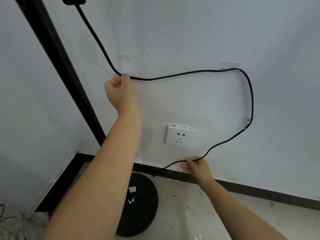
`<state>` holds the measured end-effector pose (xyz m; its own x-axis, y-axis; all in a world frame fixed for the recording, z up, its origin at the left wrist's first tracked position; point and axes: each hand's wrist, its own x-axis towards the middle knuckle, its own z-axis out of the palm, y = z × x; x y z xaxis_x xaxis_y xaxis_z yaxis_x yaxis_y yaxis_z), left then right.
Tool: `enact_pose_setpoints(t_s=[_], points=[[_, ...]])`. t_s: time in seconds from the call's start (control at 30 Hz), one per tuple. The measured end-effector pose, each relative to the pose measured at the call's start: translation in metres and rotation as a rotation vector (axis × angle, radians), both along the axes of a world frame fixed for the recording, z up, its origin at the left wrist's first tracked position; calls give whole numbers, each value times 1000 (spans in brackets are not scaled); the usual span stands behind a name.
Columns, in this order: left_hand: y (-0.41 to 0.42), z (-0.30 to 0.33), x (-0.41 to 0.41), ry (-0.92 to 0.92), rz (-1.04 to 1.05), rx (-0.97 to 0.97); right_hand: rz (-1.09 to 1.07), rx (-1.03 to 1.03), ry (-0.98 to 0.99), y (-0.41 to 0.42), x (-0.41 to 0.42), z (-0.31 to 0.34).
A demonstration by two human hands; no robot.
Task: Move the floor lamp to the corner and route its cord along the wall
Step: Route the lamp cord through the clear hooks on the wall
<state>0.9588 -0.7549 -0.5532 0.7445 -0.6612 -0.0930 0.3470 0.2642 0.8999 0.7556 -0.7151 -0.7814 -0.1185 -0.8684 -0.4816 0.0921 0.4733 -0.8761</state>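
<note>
The black floor lamp stands in the room's corner: its pole [57, 54] slants up to the top left and its round base [142, 205] sits on the floor. A black cord [190, 72] drops from a box at the top, loops along the white wall through two clear clips, the upper one [229, 65] and the lower one [246, 121], then runs down toward the baseboard. My left hand [121, 92] pinches the cord against the wall beside the pole. My right hand [195, 167] grips the cord low, just under the white wall socket [180, 136].
A black baseboard [259, 193] runs along both walls at floor level. A pale fluffy mop or rug [19, 226] lies at the bottom left. Small white scraps [197, 237] lie on the grey floor near the lamp's base.
</note>
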Motion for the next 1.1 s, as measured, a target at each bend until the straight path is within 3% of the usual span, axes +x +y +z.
enact_pose_setpoints(t_s=[0.27, 0.53, 0.87, 1.1], points=[[-1, 3, -4, 24, 41, 9, -231, 18, -33, -10, 13, -15], [-1, -1, -3, 78, 16, -48, -106, -99, 403, -5, 10, -25], [-1, -6, -1, -5, -3, -78, -215, -78, 451, -4, 15, -36], [1, -5, 0, -19, 0, -77, -247, 30, 341, -12, 14, -33]])
